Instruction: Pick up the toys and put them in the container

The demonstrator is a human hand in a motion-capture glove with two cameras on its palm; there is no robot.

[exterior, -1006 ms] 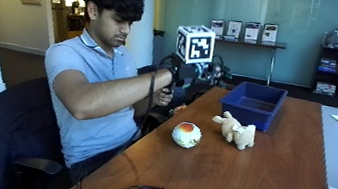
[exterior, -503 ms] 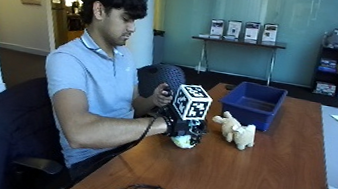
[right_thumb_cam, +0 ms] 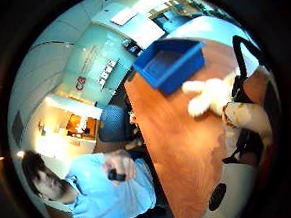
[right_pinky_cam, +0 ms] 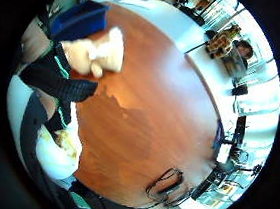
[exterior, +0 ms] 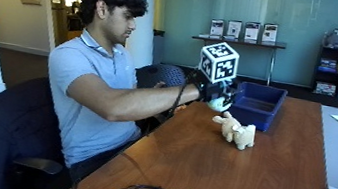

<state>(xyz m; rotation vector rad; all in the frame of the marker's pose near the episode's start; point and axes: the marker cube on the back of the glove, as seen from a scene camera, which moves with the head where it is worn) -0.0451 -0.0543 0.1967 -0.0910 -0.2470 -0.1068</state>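
Carrying the round white toy [exterior: 220, 103] in curled fingers, the right hand [exterior: 214, 88] hangs just short of the blue container [exterior: 258, 105]; released early, it drops onto the worktop [exterior: 223, 178]. The plush dog [exterior: 236, 131] lies beside the container.

Bright daylight glares off the table [right_pinky_cam: 144, 110]; palm views warp at edges.

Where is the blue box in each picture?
Outside view: the blue container sits on the wooden table, just past the gloved right hand.
Thumb side palm view: the container lies beyond the cream plush animal.
Little finger side palm view: the container lies beside the same plush.
Shared landmark: the cream plush animal.
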